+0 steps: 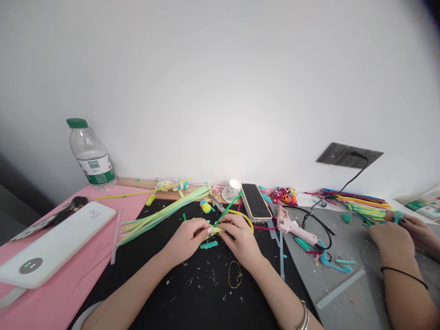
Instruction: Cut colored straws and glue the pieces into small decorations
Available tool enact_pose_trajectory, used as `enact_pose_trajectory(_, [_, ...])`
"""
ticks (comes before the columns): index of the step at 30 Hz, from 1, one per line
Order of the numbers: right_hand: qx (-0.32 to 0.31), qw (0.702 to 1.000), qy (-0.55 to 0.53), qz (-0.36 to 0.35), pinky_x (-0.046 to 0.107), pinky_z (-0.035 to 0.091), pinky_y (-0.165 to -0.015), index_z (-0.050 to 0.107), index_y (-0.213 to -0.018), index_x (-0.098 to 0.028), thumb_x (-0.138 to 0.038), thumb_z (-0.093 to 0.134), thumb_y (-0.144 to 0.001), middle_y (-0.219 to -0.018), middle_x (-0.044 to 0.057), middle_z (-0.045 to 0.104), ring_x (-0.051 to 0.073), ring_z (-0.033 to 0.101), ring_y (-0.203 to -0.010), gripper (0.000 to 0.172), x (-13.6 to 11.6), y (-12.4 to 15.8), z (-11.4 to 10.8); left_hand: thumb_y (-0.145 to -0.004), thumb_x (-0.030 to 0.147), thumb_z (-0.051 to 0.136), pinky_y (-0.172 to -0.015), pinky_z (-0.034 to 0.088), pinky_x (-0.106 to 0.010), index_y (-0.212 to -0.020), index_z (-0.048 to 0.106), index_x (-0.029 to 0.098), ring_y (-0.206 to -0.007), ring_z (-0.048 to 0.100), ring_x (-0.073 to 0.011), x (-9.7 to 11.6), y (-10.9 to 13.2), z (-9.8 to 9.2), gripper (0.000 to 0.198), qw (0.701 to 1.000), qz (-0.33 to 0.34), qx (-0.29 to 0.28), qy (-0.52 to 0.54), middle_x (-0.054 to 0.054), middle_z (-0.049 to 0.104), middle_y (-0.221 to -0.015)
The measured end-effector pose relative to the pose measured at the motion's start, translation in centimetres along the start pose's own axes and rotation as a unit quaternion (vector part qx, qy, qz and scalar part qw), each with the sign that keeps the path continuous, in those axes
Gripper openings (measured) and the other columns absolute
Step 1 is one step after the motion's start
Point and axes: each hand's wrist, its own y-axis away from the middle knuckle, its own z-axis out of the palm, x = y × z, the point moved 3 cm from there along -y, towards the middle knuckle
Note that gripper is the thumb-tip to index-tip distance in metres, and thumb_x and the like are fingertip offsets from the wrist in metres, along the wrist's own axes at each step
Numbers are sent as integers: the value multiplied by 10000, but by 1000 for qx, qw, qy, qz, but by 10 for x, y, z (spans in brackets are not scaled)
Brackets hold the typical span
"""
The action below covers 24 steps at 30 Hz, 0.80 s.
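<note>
Over the black mat [192,293], my left hand [189,236] and my right hand [239,236] meet, fingertips pinching a short yellow-green pipe cleaner piece [215,230] between them. A green pipe cleaner [229,208] slants up from between the hands. Just below the fingers lies a folded teal pipe cleaner piece [209,245]. A bundle of pale green and yellow pipe cleaners [165,213] stretches to the left of my left hand. Behind the hands are a small yellow and blue fuzzy figure [206,206] and scissors [216,203], partly covered.
A paper cup [232,190], a phone [256,201] and a pink glue gun [297,230] lie beyond my right hand. At left are a white power bank [65,240] and a bottle [92,158]. Another person's hands [395,236] work at right, near colored pipe cleaners [364,206].
</note>
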Motion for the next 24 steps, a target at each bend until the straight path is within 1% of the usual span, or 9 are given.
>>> enact_pose_trajectory(6, [2,1000,3,-2,348,504,-795,674,-900,-215,-158,556,-852,-964,76,623,201,577,-917,139,0,0,0,-908,324,414,-580,334,-239,-663,488,175,-625,437,-128,3,0,-1,296,1000,-1,-12,2,33,460,-619])
enact_pose_trajectory(10, [5,1000,5,-6,344,511,-773,677,-885,-214,-162,547,-856,-944,75,626,197,587,-899,143,-1,-1,-2,-923,335,378,-585,347,-244,-656,485,173,-625,451,-133,4,0,-2,331,1000,8,-17,3,23,473,-621])
enact_pose_trajectory(14, [5,1000,-3,-1,348,508,-777,674,-881,-217,-147,549,-851,-946,74,624,201,585,-905,146,0,-1,-2,-945,341,331,-601,370,-246,-657,499,168,-634,478,-134,5,1,-4,375,1000,8,-4,-2,14,496,-638])
enact_pose_trajectory(16, [4,1000,-6,3,349,509,-779,674,-878,-218,-146,553,-848,-944,74,623,202,584,-902,144,1,0,-1,-934,361,375,-568,372,-235,-754,558,169,-596,473,-119,4,2,-4,321,1000,1,4,-8,11,533,-702])
enact_pose_trajectory(19, [1,1000,-7,6,343,509,-784,673,-875,-213,-144,556,-844,-953,75,621,198,580,-901,139,2,1,1,-888,368,492,-520,381,-223,-954,601,196,-531,458,-92,2,4,-3,214,999,11,1,-32,-4,598,-870])
enact_pose_trajectory(21, [-5,1000,-8,9,339,508,-795,671,-876,-210,-140,557,-842,-966,75,617,195,577,-910,138,2,2,2,-891,335,498,-593,431,-224,-1016,610,214,-619,537,-109,2,5,-2,207,998,41,2,-57,-21,624,-963])
enact_pose_trajectory(22, [-10,1000,-9,11,337,507,-800,670,-876,-211,-139,556,-842,-971,74,614,193,576,-915,139,2,2,2,-904,318,479,-660,452,-230,-1032,614,220,-709,579,-127,2,5,-2,210,996,57,3,-69,-28,632,-996])
enact_pose_trajectory(24, [-22,1000,-10,14,336,505,-809,668,-878,-216,-140,552,-845,-976,72,610,191,575,-922,143,2,2,3,-932,295,432,-763,462,-244,-1047,620,221,-865,607,-155,2,6,-1,233,992,83,4,-93,-36,642,-1023])
